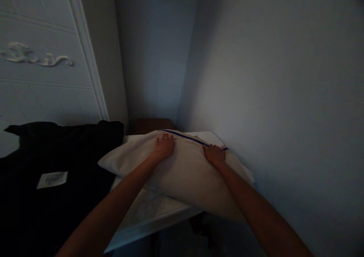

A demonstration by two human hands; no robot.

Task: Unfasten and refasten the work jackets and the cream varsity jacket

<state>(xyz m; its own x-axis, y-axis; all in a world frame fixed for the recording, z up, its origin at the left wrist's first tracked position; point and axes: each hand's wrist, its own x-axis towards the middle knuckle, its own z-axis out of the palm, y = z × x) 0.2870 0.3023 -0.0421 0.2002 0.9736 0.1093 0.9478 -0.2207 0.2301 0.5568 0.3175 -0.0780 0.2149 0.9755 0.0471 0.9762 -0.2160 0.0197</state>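
Observation:
A cream, plump cushion or pillow [184, 173], with a dark blue stripe along its far edge, lies slantwise over a white tabletop [150, 207] and overhangs its front edge. My left hand [164, 147] rests palm down on its upper face, fingers spread, a ring on one of them. At the striped edge, my right hand [214, 155] has its fingers bent over the band, gripping the cloth there; the fingertips are hidden.
To the left lies a large black cloth or bag [85, 154] with a white barcode label [52, 179]. Behind it stands a white panel with moulded ornament [36, 56]. Grey walls [270, 79] meet in the corner, where a brown box-like piece [153, 126] sits. The light is dim.

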